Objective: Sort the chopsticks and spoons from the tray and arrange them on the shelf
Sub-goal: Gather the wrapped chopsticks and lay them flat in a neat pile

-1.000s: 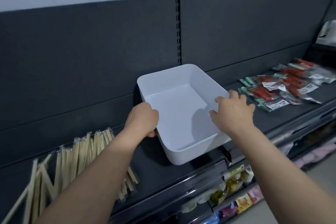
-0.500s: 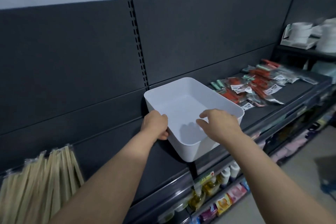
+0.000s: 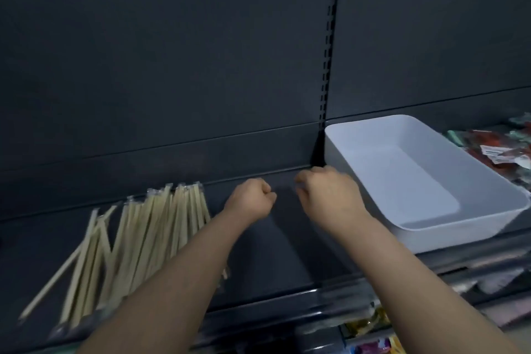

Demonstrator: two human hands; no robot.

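Note:
A white tray (image 3: pixel 339 146) stands on the dark shelf (image 3: pixel 275 261) at the right, with nothing in it. Wrapped wooden chopsticks (image 3: pixel 138 244) lie fanned out on the shelf at the left. Packets of red and green spoons (image 3: pixel 500 149) lie at the far right edge. My left hand (image 3: pixel 251 200) hovers over the shelf between chopsticks and tray, fingers curled into a fist with nothing in it. My right hand (image 3: pixel 330 195) is just left of the tray, fingers curled down, holding nothing and apart from the tray.
A slotted upright (image 3: pixel 330 37) runs up the dark back panel behind the tray's left corner. Lower shelves with small colourful packets (image 3: pixel 370 322) show below the front edge at the bottom right.
Both hands have let go of the tray and moved left of it. The tray rests further right on the shelf, and the view has swung left onto the chopsticks.

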